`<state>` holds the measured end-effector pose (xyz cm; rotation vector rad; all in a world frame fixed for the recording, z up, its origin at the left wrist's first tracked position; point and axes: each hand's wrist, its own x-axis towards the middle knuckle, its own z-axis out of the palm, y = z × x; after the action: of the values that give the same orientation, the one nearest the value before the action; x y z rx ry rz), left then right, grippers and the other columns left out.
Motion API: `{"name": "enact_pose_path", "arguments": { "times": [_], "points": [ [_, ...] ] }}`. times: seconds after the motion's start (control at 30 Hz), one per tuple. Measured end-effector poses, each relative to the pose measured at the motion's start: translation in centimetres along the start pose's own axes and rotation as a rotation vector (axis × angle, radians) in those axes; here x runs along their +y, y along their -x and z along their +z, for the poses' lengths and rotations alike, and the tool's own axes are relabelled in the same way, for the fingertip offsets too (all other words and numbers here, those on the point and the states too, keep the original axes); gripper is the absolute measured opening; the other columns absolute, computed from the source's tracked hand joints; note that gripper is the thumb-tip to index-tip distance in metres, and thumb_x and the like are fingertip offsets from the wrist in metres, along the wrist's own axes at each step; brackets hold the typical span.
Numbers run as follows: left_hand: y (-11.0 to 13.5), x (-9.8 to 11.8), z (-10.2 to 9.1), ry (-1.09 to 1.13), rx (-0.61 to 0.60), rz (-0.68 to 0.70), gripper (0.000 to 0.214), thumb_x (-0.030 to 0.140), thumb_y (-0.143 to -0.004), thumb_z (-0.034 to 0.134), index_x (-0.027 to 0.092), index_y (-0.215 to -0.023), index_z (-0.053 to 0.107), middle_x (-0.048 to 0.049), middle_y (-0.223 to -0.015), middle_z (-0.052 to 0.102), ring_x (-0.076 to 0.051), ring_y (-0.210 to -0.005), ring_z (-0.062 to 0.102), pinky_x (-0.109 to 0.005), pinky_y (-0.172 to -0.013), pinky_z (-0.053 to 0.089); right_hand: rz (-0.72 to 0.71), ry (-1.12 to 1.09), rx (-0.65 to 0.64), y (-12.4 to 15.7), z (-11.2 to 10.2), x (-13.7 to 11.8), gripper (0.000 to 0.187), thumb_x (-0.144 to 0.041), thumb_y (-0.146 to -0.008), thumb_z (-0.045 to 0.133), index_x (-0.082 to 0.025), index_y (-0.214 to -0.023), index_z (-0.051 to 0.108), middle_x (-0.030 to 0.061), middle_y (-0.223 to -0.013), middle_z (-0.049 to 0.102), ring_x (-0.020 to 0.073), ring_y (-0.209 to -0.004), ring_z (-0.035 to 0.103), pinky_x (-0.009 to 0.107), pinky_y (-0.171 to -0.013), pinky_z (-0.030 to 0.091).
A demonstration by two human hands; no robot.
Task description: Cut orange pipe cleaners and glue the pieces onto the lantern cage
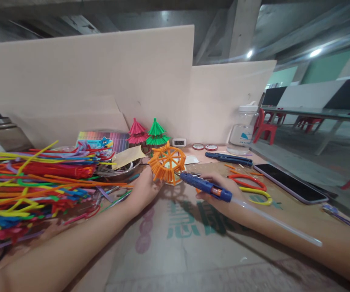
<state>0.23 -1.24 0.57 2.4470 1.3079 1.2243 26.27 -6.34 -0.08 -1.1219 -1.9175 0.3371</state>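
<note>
In the middle of the head view, my left hand (147, 187) is closed on the lower left side of an orange pipe-cleaner piece (165, 162), a round frame with spokes and a fringe of hanging strips. My right hand (216, 192) grips a blue hot glue gun (204, 184), with a long clear glue stick (284, 227) sticking out of its back. The gun's nozzle points left and reaches the right side of the orange piece; whether it touches is too small to tell. Beyond them stand a pink tiered tree (137, 132) and a green one (156, 132).
Piles of coloured pipe cleaners (41, 178) cover the left side, beside a metal bowl (123, 172). Scissors with red and yellow handles (257, 190), a phone (290, 182), a blue utility knife (228, 158) and a clear bottle (242, 129) lie or stand at the right. Cardboard (163, 263) covers the table.
</note>
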Motion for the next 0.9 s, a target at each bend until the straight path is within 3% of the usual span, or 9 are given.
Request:
{"name": "enact_pose_path", "arguments": {
  "times": [0.5, 0.9],
  "points": [
    [-0.10, -0.08, 0.17, 0.023, 0.006, -0.006, 0.040, 0.024, -0.081, 0.057, 0.014, -0.119, 0.054, -0.0149, -0.125, 0.062, -0.031, -0.124, 0.054, -0.046, -0.108, 0.041, -0.043, 0.051, 0.023, -0.03, 0.08, 0.10, 0.032, -0.035, -0.072, 0.076, -0.031, -0.102, 0.065, -0.0014, -0.078, 0.072, 0.0210, -0.070, 0.069, 0.033, -0.067, 0.053],
    [-0.13, -0.11, 0.10, 0.063, 0.004, -0.005, 0.039, 0.022, -0.079, 0.059, 0.014, -0.117, 0.054, -0.0142, -0.124, 0.063, -0.030, -0.122, 0.056, -0.046, -0.106, 0.044, -0.101, -0.083, -0.005, -0.01, 0.16, 0.37, 0.034, -0.033, -0.076, 0.075, -0.029, -0.106, 0.062, -0.0013, -0.087, 0.072, 0.0195, -0.075, 0.069, 0.030, -0.065, 0.052]
  ]
}}
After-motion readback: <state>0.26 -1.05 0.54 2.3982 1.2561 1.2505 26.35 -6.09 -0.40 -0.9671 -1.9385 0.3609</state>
